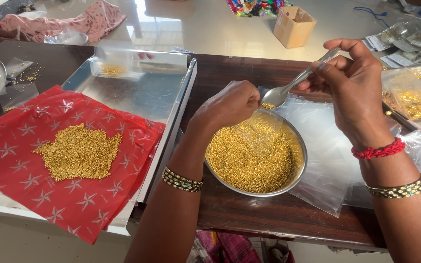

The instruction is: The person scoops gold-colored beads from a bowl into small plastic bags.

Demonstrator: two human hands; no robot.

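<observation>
A round steel bowl (298,173) on the dark bench (230,209) is full of tiny gold beads (249,160). A second bead heap (80,152) lies on one red star-printed sheet (25,156) in a metal tray (162,92). The left hand (230,104), knuckles up, pinches a small clear bag (261,124) over the bowl. The right hand (352,80) grips one spoon (288,87), its tip carrying a few beads at the bag's mouth.

A small brown cardboard box (294,25) stands at the desk's far edge. Clear plastic packets of gold pieces (411,95) crowd the right edge. Empty clear bags (327,160) lie flat beside the steel bowl.
</observation>
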